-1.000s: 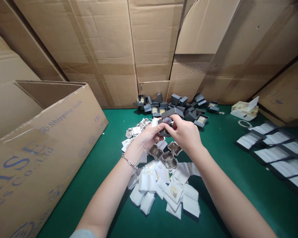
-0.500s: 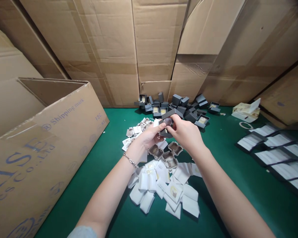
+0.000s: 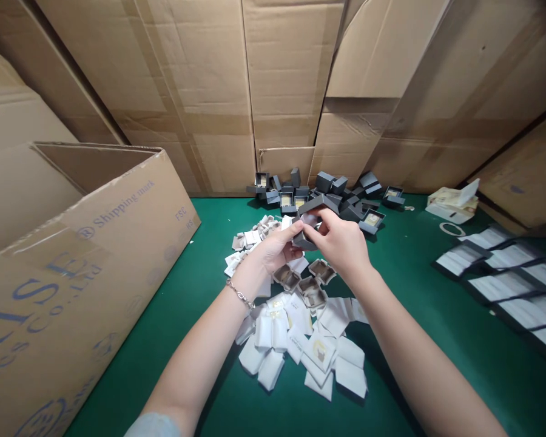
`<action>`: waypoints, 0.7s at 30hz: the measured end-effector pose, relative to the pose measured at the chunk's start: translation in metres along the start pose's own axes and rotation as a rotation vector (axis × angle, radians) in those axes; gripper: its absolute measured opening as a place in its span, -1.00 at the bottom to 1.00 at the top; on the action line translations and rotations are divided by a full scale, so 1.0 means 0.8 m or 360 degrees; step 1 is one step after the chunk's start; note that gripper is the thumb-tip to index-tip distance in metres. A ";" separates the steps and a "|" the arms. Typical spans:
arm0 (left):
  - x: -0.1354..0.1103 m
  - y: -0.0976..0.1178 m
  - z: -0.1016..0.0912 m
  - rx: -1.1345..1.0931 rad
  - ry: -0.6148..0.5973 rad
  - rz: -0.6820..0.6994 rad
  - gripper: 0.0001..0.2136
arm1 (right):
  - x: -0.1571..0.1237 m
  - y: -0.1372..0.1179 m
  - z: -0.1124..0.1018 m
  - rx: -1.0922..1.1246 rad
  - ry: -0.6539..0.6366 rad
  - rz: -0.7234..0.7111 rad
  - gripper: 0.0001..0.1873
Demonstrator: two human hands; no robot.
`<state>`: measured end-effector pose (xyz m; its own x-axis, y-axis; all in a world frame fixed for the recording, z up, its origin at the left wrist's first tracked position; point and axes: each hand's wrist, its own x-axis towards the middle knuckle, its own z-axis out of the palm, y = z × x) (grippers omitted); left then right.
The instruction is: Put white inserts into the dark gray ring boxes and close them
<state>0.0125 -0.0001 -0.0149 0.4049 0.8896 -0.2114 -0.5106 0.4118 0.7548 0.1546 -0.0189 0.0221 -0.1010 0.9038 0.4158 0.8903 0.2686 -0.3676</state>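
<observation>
Between my hands is a small dark grey hinged box [image 3: 317,205] with its lid raised. My left hand [image 3: 278,246] grips its lower left side, fingers wrapped round it. My right hand [image 3: 339,237] has its thumb and fingers at the box's opening and right side; the fingers partly hide the inside. Just below lie several open grey-beige box liners [image 3: 312,293]. Nearer to me is a loose heap of white pouches [image 3: 318,352], one with a gold print. More small white and beige pieces [image 3: 246,241] lie left of the held box.
Several dark boxes [image 3: 325,182], some with lids up, are piled against the cardboard wall [image 3: 209,91]. A large open carton [image 3: 118,224] stands at left. On the right are dark trays of white items [image 3: 505,273], a tape ring [image 3: 452,229] and a tissue pack [image 3: 455,206].
My right thumb and fingers have pressed in closer to the box's opening, hiding more of its inside. The box stays in nearly the same place.
</observation>
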 end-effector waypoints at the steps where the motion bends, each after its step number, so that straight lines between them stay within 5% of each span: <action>1: 0.001 -0.001 0.000 -0.0024 0.0008 -0.0011 -0.67 | 0.000 -0.001 -0.002 -0.0016 -0.0009 0.0017 -0.69; 9: 0.001 -0.002 0.002 0.0049 0.0046 -0.0034 -0.60 | -0.001 -0.002 -0.008 -0.0317 -0.0045 0.0105 -0.73; 21: 0.002 -0.003 0.002 0.0064 0.0085 -0.0004 -0.59 | 0.007 0.002 -0.008 -0.0255 -0.0213 0.0076 -0.74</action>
<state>0.0158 -0.0003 -0.0159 0.3646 0.8982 -0.2456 -0.4782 0.4069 0.7783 0.1586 -0.0157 0.0294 -0.1056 0.9533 0.2830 0.9536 0.1778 -0.2430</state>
